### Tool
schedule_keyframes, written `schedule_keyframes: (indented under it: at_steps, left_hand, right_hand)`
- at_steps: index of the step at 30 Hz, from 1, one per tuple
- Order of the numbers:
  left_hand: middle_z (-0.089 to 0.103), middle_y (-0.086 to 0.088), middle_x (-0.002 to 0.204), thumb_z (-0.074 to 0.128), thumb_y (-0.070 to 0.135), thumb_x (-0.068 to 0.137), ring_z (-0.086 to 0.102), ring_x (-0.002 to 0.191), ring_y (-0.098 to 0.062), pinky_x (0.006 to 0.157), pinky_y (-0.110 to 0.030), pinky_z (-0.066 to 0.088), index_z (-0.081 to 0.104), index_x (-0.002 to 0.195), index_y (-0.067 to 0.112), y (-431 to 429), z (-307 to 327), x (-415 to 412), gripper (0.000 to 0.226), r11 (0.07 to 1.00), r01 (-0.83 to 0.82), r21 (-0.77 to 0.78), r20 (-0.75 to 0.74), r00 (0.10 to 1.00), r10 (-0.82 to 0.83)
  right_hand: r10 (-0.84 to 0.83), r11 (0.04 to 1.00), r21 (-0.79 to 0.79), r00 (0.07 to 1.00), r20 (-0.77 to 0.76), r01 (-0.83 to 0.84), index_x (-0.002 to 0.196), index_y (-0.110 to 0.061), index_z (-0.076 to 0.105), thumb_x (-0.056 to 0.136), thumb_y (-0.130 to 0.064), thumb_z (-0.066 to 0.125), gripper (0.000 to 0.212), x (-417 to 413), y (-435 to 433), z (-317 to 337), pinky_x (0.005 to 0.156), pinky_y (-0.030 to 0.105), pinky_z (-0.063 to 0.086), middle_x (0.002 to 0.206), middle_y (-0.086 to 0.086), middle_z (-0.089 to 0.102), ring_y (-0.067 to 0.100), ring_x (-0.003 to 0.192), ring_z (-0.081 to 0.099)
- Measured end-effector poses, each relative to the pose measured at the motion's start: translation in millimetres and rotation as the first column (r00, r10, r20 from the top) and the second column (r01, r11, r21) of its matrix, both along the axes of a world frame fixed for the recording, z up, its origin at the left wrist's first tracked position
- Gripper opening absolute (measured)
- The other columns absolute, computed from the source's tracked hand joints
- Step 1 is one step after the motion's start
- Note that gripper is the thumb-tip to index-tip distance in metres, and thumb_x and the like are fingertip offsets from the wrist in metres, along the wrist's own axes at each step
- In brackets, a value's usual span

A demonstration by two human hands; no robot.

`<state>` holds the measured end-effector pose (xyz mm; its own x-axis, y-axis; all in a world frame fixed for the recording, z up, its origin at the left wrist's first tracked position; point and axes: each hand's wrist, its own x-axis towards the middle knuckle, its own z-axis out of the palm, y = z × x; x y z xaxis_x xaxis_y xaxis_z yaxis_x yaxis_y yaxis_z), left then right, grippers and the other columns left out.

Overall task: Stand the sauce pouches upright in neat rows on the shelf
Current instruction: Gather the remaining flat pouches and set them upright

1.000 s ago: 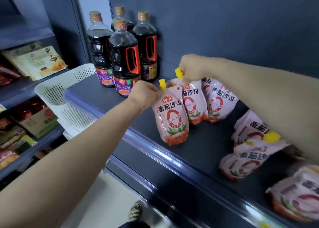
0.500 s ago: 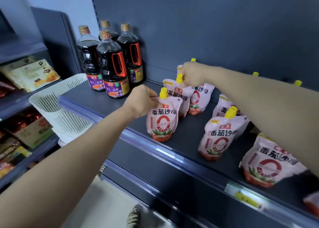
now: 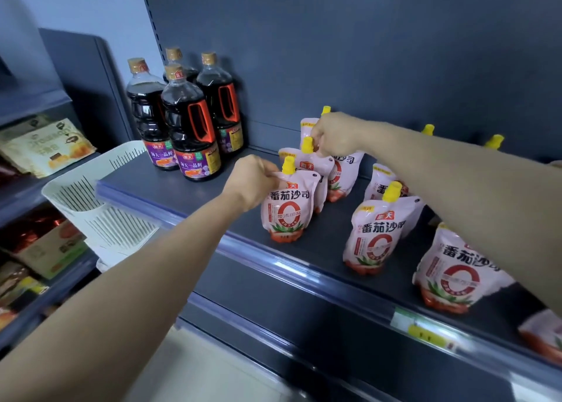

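Two pouches are held: left hand point(image 3: 254, 181) pinches the front pouch point(image 3: 287, 216) near the shelf point(image 3: 170, 185) edge, right hand point(image 3: 334, 134) grips the third pouch point(image 3: 345, 170).

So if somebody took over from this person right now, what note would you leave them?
Left hand pinches the top of the front tomato sauce pouch.
Right hand grips the top of a pouch behind it, same row.
Done: pouches fully in view stand upright on the shelf, beside the soy sauce bottles.
To do: square up this row, then the looser rows to its right.
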<state>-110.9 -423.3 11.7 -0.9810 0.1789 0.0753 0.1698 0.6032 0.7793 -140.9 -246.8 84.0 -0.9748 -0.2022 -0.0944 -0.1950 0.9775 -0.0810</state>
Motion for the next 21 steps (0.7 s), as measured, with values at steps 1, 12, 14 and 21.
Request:
schedule_keyframes:
  at_steps: [1,12,14,21]
  left_hand:
    - [0.073,-0.019,0.083,0.072,0.012,0.077,0.058,0.07,-0.018,0.078,-0.039,0.055,0.073,0.081,0.0,0.4,0.8,-0.8,0.012,1.0,0.01,-0.014,0.001,1.0,-0.01]
    - [0.062,-0.007,0.074,0.066,0.008,0.078,0.052,0.07,-0.017,0.066,-0.028,0.046,0.066,0.076,0.007,-4.6,16.0,2.5,0.003,0.977,0.174,-0.124,0.016,0.985,-0.174]
    - [0.067,-0.003,0.085,0.067,0.008,0.08,0.057,0.077,-0.015,0.076,-0.026,0.05,0.068,0.086,0.015,-5.7,27.0,7.7,0.01,0.975,0.216,-0.054,-0.001,0.976,-0.216]
    - [0.061,-0.004,0.108,0.06,0.011,0.087,0.054,0.092,-0.014,0.076,-0.022,0.042,0.059,0.118,0.01,8.4,78.7,34.2,0.031,0.958,0.269,-0.1,-0.253,0.924,-0.286]
  right_hand:
    - [-0.008,1.0,0.007,1.0,0.005,0.008,0.112,0.004,0.066,0.09,-0.007,0.055,0.027,3.6,0.4,2.7,0.071,0.028,0.039,0.107,0.016,0.063,0.028,0.09,0.055]
    - [-0.138,0.99,-0.034,0.983,-0.12,0.135,0.118,0.005,0.062,0.087,-0.002,0.049,0.034,36.0,1.0,17.9,0.098,0.048,0.048,0.128,0.024,0.06,0.04,0.119,0.055]
    - [-0.152,0.987,-0.062,0.981,-0.119,0.145,0.125,-0.005,0.061,0.092,-0.005,0.049,0.035,46.4,1.5,23.3,0.102,0.041,0.046,0.132,0.014,0.058,0.033,0.121,0.054]
    - [-0.201,0.979,-0.004,0.962,-0.185,0.204,0.124,-0.008,0.06,0.091,-0.013,0.053,0.034,94.9,6.2,50.7,0.096,0.044,0.049,0.122,0.013,0.065,0.032,0.111,0.06]
